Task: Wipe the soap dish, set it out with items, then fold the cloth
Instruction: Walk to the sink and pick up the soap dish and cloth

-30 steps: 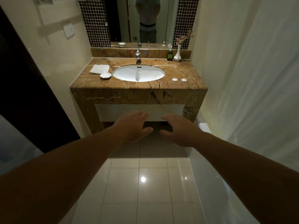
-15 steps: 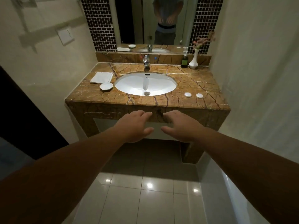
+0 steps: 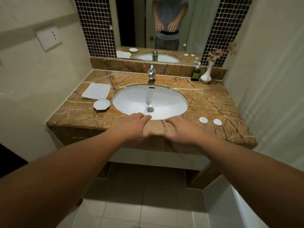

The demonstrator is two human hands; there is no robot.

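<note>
A white octagonal soap dish (image 3: 101, 104) sits on the brown marble counter (image 3: 210, 102), left of the white basin (image 3: 136, 101). Just behind the dish lies a folded white cloth (image 3: 96, 91). Two small round white items (image 3: 203, 120) (image 3: 217, 122) rest on the counter to the right of the basin. My left hand (image 3: 134, 126) and my right hand (image 3: 182, 130) hover palm down over the counter's front edge, fingers spread, holding nothing. Both are well apart from the dish and the cloth.
A chrome tap (image 3: 152, 72) stands behind the basin. At the back right are a dark soap bottle (image 3: 196, 74) and a white vase (image 3: 206, 74) with flowers. A mirror (image 3: 158, 27) hangs above. Walls close in on both sides; a white tub edge (image 3: 243, 206) is at lower right.
I have come closer to the vanity. Both hands have gone forward from below the counter front to over its front edge, still empty.
</note>
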